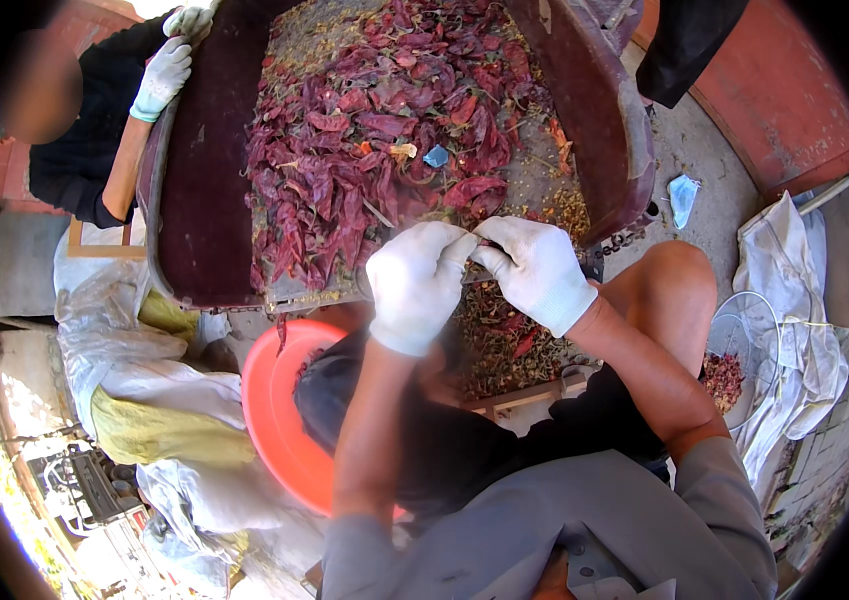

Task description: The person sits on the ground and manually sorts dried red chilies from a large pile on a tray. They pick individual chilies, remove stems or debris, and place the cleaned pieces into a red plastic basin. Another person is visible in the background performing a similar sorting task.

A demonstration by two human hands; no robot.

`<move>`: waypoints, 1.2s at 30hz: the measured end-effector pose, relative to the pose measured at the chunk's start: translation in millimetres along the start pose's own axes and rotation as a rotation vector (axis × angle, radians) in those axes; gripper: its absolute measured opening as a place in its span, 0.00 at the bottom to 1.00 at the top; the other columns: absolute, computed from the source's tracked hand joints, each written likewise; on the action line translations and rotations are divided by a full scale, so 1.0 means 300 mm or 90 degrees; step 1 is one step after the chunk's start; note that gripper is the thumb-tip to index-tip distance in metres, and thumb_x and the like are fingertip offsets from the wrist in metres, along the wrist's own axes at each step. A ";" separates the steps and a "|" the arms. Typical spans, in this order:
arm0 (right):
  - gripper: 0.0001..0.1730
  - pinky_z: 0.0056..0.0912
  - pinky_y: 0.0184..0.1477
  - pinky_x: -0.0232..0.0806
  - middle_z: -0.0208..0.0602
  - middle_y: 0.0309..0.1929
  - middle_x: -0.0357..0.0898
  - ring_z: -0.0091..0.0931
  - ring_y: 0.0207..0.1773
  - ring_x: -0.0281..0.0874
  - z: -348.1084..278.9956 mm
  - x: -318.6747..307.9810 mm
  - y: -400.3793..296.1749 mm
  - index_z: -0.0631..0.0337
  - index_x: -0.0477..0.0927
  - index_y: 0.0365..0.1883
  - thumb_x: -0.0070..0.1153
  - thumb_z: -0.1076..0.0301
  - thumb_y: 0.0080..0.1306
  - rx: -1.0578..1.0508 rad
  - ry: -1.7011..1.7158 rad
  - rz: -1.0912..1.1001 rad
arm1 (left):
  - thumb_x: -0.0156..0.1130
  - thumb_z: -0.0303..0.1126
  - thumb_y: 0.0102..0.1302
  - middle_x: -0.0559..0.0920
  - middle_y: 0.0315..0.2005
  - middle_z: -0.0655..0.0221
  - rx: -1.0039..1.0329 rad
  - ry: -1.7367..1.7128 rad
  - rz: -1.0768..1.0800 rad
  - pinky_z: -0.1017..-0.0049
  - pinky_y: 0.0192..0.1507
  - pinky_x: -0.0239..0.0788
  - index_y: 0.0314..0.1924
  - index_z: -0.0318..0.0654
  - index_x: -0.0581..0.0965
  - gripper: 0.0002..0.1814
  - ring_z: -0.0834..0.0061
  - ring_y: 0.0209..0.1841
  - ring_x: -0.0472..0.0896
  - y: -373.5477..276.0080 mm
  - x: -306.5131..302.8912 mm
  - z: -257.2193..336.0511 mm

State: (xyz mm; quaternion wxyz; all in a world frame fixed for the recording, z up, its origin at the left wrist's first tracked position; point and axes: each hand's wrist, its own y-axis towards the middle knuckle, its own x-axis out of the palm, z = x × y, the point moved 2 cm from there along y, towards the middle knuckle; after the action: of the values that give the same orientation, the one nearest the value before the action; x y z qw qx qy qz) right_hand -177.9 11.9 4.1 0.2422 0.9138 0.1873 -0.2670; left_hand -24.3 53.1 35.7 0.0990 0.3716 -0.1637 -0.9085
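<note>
Both of my hands wear white knit gloves and meet at the near edge of a dark red high-sided tray point(206, 225). My left hand point(418, 283) and my right hand point(533, 270) pinch a small dark piece point(489, 243) between their fingertips. It looks like a bit of dried chili pepper, but the gloves hide most of it. Beyond them, a heap of wrinkled dried red chili peppers point(319, 180) lies in the tray among loose yellow seeds point(570, 210). A blue scrap point(436, 156) rests on the heap.
An orange-red plastic basin point(274, 420) stands left of my legs. Stems and chili bits point(507, 337) lie below the tray. At right are a wire basket point(762, 360), a white sack point(777, 255) and a face mask point(684, 201). Another person's gloved hand point(163, 75) is at the tray's left rim.
</note>
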 end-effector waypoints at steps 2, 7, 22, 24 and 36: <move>0.08 0.44 0.35 0.70 0.48 0.30 0.77 0.46 0.34 0.78 -0.006 -0.015 0.008 0.57 0.80 0.37 0.59 0.63 0.64 -0.001 0.047 -0.021 | 0.67 0.29 0.63 0.83 0.24 0.66 -0.098 -0.128 -0.021 0.78 0.30 0.70 0.33 0.33 0.83 0.06 0.78 0.25 0.79 -0.010 0.005 -0.030; 0.09 0.31 0.26 0.66 0.38 0.28 0.81 0.29 0.25 0.76 -0.033 -0.064 0.020 0.60 0.81 0.39 0.58 0.64 0.68 0.306 0.395 -0.194 | 0.67 0.33 0.66 0.81 0.24 0.73 -0.378 -0.462 -0.098 0.82 0.26 0.62 0.35 0.36 0.81 0.08 0.82 0.23 0.74 -0.019 -0.001 -0.040; 0.21 0.23 0.34 0.66 0.33 0.42 0.79 0.26 0.37 0.79 0.041 -0.115 0.002 0.56 0.74 0.59 0.53 0.65 0.68 0.461 1.047 -0.122 | 0.67 0.34 0.62 0.85 0.35 0.67 -0.103 0.131 -0.013 0.71 0.43 0.74 0.42 0.38 0.84 0.11 0.68 0.38 0.83 0.047 -0.015 -0.090; 0.21 0.25 0.36 0.67 0.33 0.45 0.79 0.26 0.38 0.78 0.040 -0.110 0.000 0.55 0.74 0.58 0.55 0.62 0.68 0.494 1.016 -0.107 | 0.69 0.38 0.58 0.85 0.38 0.65 -0.026 0.315 -0.003 0.64 0.47 0.72 0.42 0.44 0.85 0.13 0.59 0.43 0.81 0.068 0.027 -0.092; 0.12 0.24 0.32 0.71 0.29 0.37 0.83 0.21 0.33 0.82 0.004 -0.100 0.012 0.53 0.80 0.50 0.57 0.66 0.68 0.363 0.538 -0.022 | 0.65 0.37 0.64 0.87 0.35 0.61 -0.128 0.222 0.008 0.63 0.44 0.74 0.42 0.39 0.82 0.11 0.61 0.38 0.85 0.086 0.034 -0.109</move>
State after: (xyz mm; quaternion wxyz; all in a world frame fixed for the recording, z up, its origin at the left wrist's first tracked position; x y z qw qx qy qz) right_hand -200.4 1.9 21.8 -0.1183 0.9686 0.2033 0.0811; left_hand -6.8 19.0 16.9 0.1684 0.5106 -0.0550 -0.8413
